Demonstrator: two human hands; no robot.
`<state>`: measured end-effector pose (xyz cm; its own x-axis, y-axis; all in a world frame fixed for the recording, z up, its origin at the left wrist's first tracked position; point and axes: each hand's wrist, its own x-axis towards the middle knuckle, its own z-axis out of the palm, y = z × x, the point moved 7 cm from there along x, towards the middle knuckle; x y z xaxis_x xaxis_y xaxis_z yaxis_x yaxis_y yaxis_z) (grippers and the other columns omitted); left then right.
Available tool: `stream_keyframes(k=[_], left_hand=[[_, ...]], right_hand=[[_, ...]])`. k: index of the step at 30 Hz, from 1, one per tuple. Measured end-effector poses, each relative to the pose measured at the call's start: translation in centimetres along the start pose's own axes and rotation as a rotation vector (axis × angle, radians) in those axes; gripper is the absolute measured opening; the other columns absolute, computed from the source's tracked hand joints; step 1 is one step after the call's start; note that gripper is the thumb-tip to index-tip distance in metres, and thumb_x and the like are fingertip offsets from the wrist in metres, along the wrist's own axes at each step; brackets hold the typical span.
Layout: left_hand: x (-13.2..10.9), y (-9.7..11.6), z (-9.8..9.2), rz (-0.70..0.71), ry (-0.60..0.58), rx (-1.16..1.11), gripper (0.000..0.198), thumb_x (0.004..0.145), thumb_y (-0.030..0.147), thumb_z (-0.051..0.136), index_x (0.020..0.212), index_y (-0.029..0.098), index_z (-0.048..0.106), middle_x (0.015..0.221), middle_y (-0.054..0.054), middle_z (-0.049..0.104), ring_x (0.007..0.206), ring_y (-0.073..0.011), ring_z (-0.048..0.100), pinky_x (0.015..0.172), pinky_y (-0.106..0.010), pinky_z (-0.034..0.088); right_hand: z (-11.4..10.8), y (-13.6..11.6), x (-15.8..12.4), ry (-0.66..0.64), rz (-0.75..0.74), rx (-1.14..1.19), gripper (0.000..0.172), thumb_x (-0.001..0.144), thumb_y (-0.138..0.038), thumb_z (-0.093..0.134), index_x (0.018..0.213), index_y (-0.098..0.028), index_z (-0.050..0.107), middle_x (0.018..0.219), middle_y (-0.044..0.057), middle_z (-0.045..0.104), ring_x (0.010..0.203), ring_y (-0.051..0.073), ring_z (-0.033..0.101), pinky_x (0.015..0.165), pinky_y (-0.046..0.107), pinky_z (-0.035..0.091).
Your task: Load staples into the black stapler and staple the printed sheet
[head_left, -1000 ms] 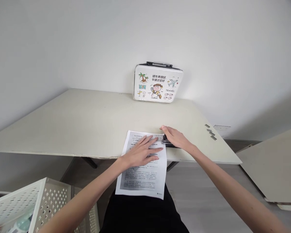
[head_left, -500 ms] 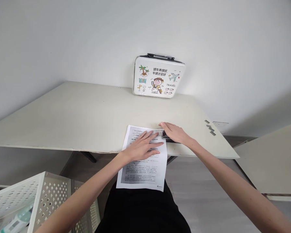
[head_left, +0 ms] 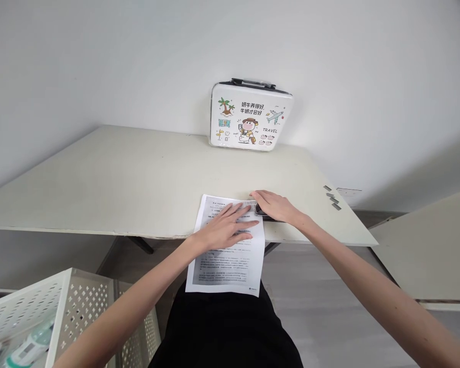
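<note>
My left hand (head_left: 224,228) lies flat with spread fingers on a printed sheet of paper (head_left: 226,268). The sheet's upper part rests on the table and its lower part hangs past the front edge over my lap. At the sheet's upper right edge, my right hand (head_left: 276,205) is closed over the top of a black stapler (head_left: 271,218). Most of the stapler is hidden under the palm, and its front end meets the paper's edge. Whether a staple is in the paper cannot be seen.
Several grey staple strips (head_left: 332,200) lie near the right edge of the pale table (head_left: 138,179). A white cartoon-printed case (head_left: 251,116) stands at the back against the wall. A white perforated basket (head_left: 82,306) holding a bottle (head_left: 30,345) is at lower left.
The view has shifted slightly, so the table and case appear a little higher. Both hands keep their places on the paper and the stapler.
</note>
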<state>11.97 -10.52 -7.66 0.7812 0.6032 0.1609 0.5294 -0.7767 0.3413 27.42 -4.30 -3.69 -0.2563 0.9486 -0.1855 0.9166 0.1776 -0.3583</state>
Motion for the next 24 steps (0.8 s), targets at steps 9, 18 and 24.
stream_keyframes(k=[9, 18, 24], left_hand=[[-0.02, -0.25, 0.19, 0.004, -0.004, -0.004, 0.055, 0.109, 0.062, 0.034, 0.157, 0.040, 0.048, 0.175, 0.007, 0.003, 0.163, -0.0300, 0.003, 0.133, -0.052, 0.006], [0.03, 0.11, -0.13, -0.004, -0.014, -0.022, 0.056, 0.109, 0.063, 0.033, 0.157, 0.040, 0.048, 0.175, 0.007, 0.005, 0.163, -0.0298, 0.004, 0.133, -0.052, 0.005], [0.06, 0.15, -0.08, -0.007, -0.016, -0.018, 0.056, 0.109, 0.063, 0.034, 0.157, 0.040, 0.047, 0.175, 0.008, 0.003, 0.163, -0.0298, 0.003, 0.133, -0.051, 0.003]], right_hand=[[0.32, 0.55, 0.65, 0.019, -0.012, -0.040, 0.063, 0.108, -0.056, 0.013, 0.133, -0.031, 0.065, 0.150, 0.004, 0.063, 0.137, 0.031, 0.058, 0.107, 0.051, 0.049], [0.23, 0.36, 0.49, 0.018, -0.012, -0.003, 0.060, 0.108, -0.054, 0.014, 0.125, -0.029, 0.066, 0.145, 0.006, 0.065, 0.133, 0.031, 0.059, 0.107, 0.052, 0.047], [0.51, 0.73, 0.95, 0.016, -0.010, -0.023, 0.060, 0.108, -0.055, 0.014, 0.129, -0.029, 0.065, 0.147, 0.006, 0.064, 0.134, 0.031, 0.058, 0.109, 0.052, 0.046]])
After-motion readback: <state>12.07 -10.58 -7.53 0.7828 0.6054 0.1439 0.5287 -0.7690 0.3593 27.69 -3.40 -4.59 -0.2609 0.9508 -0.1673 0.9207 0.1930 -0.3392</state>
